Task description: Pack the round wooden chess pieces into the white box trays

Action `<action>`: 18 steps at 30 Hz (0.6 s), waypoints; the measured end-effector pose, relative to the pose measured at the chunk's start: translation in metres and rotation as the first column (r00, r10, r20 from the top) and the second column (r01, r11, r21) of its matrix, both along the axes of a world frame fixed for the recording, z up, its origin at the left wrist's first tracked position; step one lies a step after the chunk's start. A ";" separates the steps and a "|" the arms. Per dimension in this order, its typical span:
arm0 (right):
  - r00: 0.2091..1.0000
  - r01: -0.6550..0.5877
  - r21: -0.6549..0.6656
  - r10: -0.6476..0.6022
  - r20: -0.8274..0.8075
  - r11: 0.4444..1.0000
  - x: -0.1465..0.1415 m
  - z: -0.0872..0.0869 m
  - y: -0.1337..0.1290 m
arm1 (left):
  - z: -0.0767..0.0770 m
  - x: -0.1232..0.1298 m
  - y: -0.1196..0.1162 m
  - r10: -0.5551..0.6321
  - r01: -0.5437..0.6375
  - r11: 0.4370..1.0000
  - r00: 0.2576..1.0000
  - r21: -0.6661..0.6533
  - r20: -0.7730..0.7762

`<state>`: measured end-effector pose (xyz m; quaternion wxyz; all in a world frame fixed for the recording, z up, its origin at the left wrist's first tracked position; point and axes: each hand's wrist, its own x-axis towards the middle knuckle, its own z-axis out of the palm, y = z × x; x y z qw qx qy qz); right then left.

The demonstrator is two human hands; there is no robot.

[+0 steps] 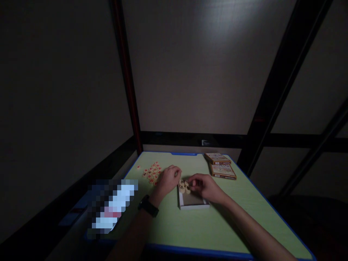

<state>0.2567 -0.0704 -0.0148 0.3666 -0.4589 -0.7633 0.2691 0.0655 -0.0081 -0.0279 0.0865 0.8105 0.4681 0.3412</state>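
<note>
Several round, cream Chinese chess pieces with dark characters (182, 189) stand in the left part of a shallow white box (194, 207). My right hand (208, 186) reaches over this box from the right, its thumb and fingers closed around a piece at the edge of the group. Just left of the box, my left hand (169, 178) hovers with fingers curled together; whatever is inside them is hidden. Beside it lies a loose heap of Chinese chess pieces with red characters (152, 172), partly covered by the hand. A dark watch (148, 206) is on my left wrist.
Two printed flat boxes (223, 171) lie overlapped at the table's back right. One red-marked piece (138, 167) sits apart near the left edge. A blurred-out bright screen (115, 206) is at the left. The green table (174, 232) has a blue rim, with walls behind.
</note>
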 end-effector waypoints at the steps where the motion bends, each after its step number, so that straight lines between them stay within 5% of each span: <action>1: 0.998 0.029 0.008 -0.029 -0.054 1.000 0.001 0.000 0.001 | 0.000 -0.001 0.001 0.012 -0.013 1.000 1.000 0.016 0.022; 10: 0.952 0.300 0.222 -0.275 -0.134 0.928 0.005 -0.017 0.015 | 0.004 -0.007 0.003 0.071 -0.071 0.995 0.997 0.068 0.010; 18: 0.950 0.309 0.297 -0.279 -0.141 0.903 0.007 -0.012 0.011 | 0.049 -0.059 0.010 0.247 -0.261 0.965 0.939 -0.026 -0.239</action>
